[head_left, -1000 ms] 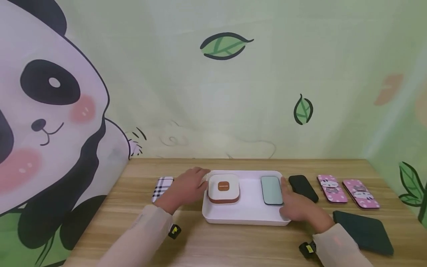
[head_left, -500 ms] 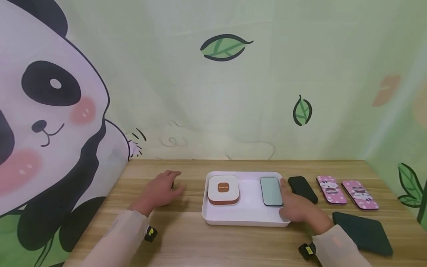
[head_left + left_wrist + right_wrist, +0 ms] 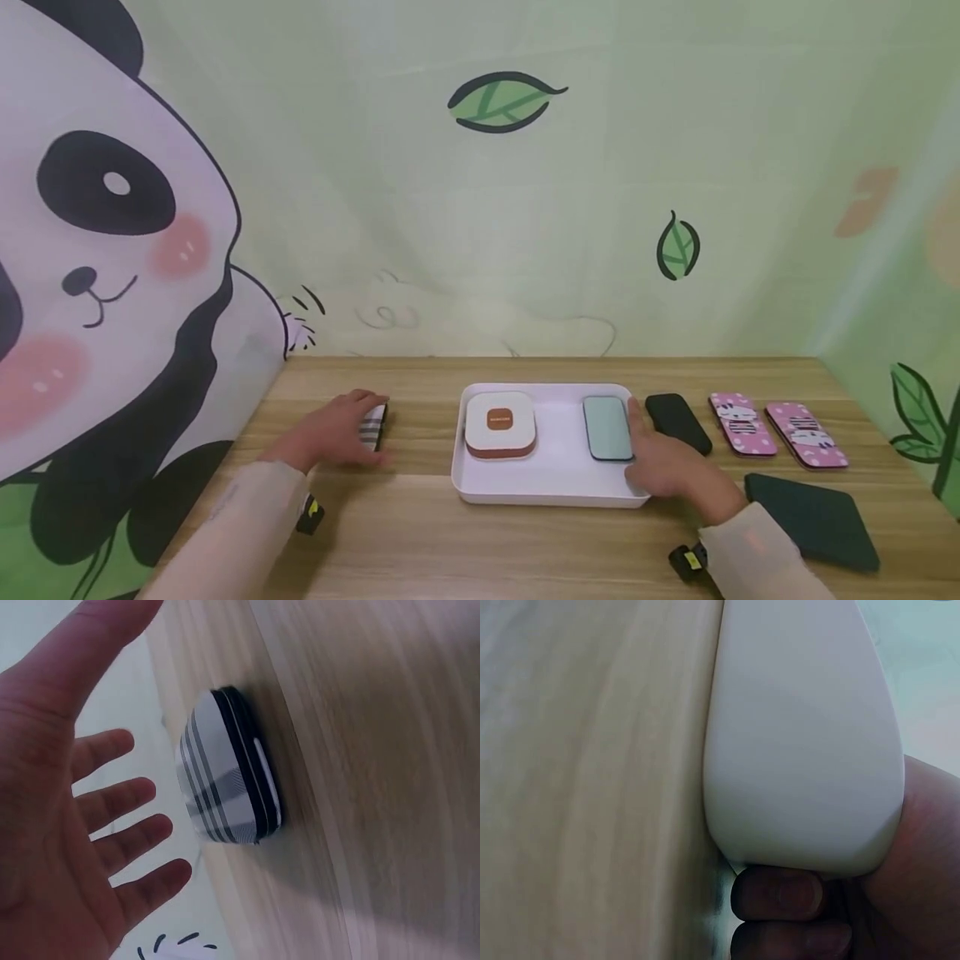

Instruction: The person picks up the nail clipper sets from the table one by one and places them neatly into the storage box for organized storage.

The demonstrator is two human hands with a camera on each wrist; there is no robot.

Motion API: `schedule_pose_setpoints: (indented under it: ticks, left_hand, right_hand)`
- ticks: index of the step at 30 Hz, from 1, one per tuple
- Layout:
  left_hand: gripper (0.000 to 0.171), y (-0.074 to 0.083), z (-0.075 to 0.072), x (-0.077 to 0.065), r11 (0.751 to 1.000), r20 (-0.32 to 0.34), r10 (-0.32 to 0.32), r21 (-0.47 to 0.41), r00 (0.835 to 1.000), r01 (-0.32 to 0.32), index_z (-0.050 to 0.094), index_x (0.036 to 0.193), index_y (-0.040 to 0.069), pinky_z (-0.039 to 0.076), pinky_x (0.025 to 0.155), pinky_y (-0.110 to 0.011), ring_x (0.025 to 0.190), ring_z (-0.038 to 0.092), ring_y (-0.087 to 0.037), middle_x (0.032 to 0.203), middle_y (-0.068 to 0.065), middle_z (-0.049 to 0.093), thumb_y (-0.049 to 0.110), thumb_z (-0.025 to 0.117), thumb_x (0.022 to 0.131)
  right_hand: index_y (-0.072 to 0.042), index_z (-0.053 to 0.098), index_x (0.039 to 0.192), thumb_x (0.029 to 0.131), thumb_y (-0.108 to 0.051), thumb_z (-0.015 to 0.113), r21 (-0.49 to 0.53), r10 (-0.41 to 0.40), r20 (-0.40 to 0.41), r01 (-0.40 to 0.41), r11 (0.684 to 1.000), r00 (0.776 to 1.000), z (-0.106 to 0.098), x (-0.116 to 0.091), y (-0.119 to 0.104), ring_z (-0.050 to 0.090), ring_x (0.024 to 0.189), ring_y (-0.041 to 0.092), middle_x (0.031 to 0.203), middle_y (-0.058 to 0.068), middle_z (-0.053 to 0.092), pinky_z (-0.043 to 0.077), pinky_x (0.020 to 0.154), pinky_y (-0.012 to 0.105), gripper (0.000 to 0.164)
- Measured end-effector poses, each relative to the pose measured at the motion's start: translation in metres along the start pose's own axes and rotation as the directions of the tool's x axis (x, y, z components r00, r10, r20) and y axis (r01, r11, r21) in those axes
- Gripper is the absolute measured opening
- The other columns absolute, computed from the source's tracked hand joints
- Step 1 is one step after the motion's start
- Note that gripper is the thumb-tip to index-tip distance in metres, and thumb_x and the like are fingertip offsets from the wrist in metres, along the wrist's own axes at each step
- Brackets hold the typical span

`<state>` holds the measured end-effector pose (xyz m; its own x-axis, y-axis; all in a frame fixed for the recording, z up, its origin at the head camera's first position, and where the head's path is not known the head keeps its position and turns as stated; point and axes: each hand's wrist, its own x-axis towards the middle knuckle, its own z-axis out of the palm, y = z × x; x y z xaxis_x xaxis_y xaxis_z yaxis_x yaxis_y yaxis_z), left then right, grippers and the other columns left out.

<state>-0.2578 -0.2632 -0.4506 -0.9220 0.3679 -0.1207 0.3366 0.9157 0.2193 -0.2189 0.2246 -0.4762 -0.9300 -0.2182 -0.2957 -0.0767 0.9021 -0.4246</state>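
My left hand (image 3: 335, 429) hovers over a white and dark plaid case (image 3: 371, 427) on the left of the table. In the left wrist view, its spread fingers (image 3: 142, 836) are apart from the plaid case (image 3: 217, 776), which has a black band round its edge. My right hand (image 3: 673, 461) holds the right end of a white tray (image 3: 555, 490). The right wrist view shows curled fingers (image 3: 780, 894) against the end of the tray (image 3: 802, 742); the thumb's contact is partly hidden. Inside the tray lie a white and brown square box (image 3: 500, 437) and a pale green flat case (image 3: 607, 427).
Right of the tray lie a black case (image 3: 678, 422) and two pink patterned cases (image 3: 742, 423). A dark green flat pouch (image 3: 813, 521) is nearer, beside the right forearm. Behind the wooden table (image 3: 450, 550) hangs a printed cloth (image 3: 375, 167).
My left hand has left the tray's left end and moved left to the plaid case, passing over it and spreading its fingers around it. My right hand has stayed on the tray.
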Motion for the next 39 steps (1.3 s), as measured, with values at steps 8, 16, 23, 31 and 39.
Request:
schedule_pose_setpoints:
  ticks: [8,16,23,31,39]
  left_hand:
    - [0.111,-0.017,0.001,0.003,0.997,0.106,-0.056,-0.046,0.993,0.062,0.038,0.154,0.015,0.035,0.107,-0.067,0.144,0.028,-0.05,0.16,-0.025,0.027,0.056,0.089,0.064]
    - [0.107,-0.019,-0.002,0.01,0.995,0.141,-0.063,-0.07,0.988,0.074,0.038,0.154,0.014,0.032,0.11,-0.066,0.146,0.025,-0.049,0.162,-0.024,0.024,0.043,0.092,0.066]
    - [0.109,-0.025,0.002,0.018,0.995,0.139,-0.025,-0.092,0.99,0.038,0.037,0.153,0.012,0.036,0.11,-0.058,0.14,0.038,-0.041,0.157,-0.021,0.034,0.042,0.093,0.065]
    - [0.109,-0.026,0.007,0.021,0.998,0.122,-0.044,-0.046,0.991,0.05,0.04,0.152,0.014,0.04,0.105,-0.057,0.134,0.042,-0.04,0.151,-0.017,0.041,0.054,0.09,0.063]
    - [0.104,-0.017,0.007,0.018,0.996,0.113,-0.08,-0.023,0.99,0.083,0.044,0.149,0.02,0.047,0.093,-0.052,0.121,0.048,-0.034,0.145,-0.016,0.045,0.063,0.086,0.064]
  right_hand:
    - [0.001,-0.014,0.157,0.089,-0.015,0.058,-0.014,-0.002,-0.008,0.002,1.0,1.0,-0.001,0.001,-0.002,0.039,0.048,0.015,0.06,0.0,0.045,0.033,0.048,0.03,0.1]
    - [0.0,-0.016,0.157,0.09,-0.015,0.058,0.012,-0.026,-0.001,0.026,1.0,1.0,0.0,0.005,-0.003,0.045,0.053,0.017,0.074,0.002,0.056,0.037,0.05,0.032,0.101]
    - [0.0,-0.016,0.157,0.089,-0.014,0.059,0.015,-0.026,-0.001,0.026,1.0,1.0,0.002,0.006,0.0,0.046,0.053,0.018,0.076,0.006,0.057,0.038,0.05,0.032,0.101]
    - [-0.001,-0.016,0.157,0.09,-0.015,0.059,0.015,-0.021,-0.002,0.021,1.0,1.0,0.002,0.005,-0.001,0.046,0.052,0.018,0.067,0.005,0.051,0.038,0.05,0.032,0.101]
    - [0.0,-0.016,0.157,0.09,-0.015,0.058,0.011,-0.025,-0.004,0.025,1.0,1.0,0.003,0.004,0.0,0.044,0.051,0.017,0.065,0.002,0.047,0.036,0.05,0.031,0.101]
